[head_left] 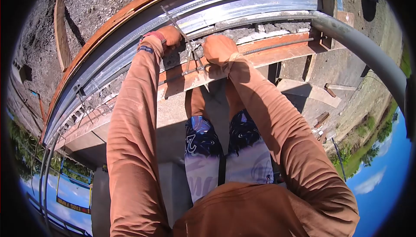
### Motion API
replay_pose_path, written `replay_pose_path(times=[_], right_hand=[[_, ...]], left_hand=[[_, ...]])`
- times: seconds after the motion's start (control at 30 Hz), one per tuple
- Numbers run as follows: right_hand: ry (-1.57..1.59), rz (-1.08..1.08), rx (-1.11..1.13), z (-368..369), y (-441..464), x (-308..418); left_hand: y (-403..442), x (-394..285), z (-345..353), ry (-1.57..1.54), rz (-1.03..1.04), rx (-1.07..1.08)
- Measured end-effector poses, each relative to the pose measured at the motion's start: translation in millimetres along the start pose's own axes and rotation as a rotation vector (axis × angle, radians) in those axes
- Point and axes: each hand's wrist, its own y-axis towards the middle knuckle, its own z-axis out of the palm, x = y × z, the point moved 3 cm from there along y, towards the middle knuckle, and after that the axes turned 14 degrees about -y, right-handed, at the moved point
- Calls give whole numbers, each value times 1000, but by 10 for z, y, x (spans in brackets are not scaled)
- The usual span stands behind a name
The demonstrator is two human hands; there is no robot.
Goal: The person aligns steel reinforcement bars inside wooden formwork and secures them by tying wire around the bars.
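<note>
My left hand (170, 37), with a red band and a dark bracelet at the wrist, is closed just left of a thin bent steel rod (181, 30). Close by on the right, my right hand (220, 48) is curled closed beside the point where thin rods cross. What either hand holds is hidden by the fingers. Beneath them, a long ribbed rebar (277, 45) runs along the reddish wooden formwork board (288, 54). Another rebar (260, 19) lies farther out, over rough concrete (249, 32).
Shiny metal sheeting (277, 6) lines the trench behind the hands, edged by a curved wooden board (93, 35). A thick grey pipe (368, 42) arches at right. Loose planks (62, 33) lie on gravel. Another tied rod set (84, 107) stands at left.
</note>
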Motion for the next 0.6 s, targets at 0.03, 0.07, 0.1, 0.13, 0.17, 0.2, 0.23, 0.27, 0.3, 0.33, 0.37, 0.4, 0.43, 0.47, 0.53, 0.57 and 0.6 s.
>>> replay_pose_path(times=[0.03,0.07,0.1,0.13,0.17,0.2,0.23,0.27,0.3,0.33,0.37,0.4,0.43,0.47,0.53,0.57,0.6], right_hand=[[12,15,-7,2,3,10],[23,29,-16,-1,14,14],[24,28,-14,-22,14,30],[13,38,11,-45,27,37],[2,48,36,-59,30,44],[4,51,38,-41,19,39],[26,64,50,-35,22,26],[47,74,62,-32,37,19],[41,66,46,-4,47,13],[41,66,48,50,55,-14],[73,4,-3,90,73,-39],[104,-59,-56,138,93,-70],[104,-60,-55,232,100,-117],[148,-121,-95,317,102,-142],[201,-187,-132,306,65,-107],[219,-154,-132,312,39,-113],[239,-120,-129,298,-3,-96]], left_hand=[[-26,3,7,-217,-170,-53],[-24,-18,4,-216,-169,-55],[-19,-15,11,-200,-184,-61],[-21,-8,17,-184,-198,-68],[-36,1,12,-184,-200,-67],[-91,-62,12,-57,-123,-33],[-125,-134,9,69,-43,-2],[-128,-157,-2,69,-41,-5],[-116,-152,-5,73,-37,-15],[-107,-140,9,77,-34,-21],[-92,-133,27,76,-35,-19],[-73,-99,21,-63,-129,-58],[-74,-76,16,-201,-223,-97],[-70,-78,18,-201,-224,-99],[-94,-145,33,41,-125,-129],[-105,-163,40,43,-129,-131],[-122,-180,57,141,-104,-134]])
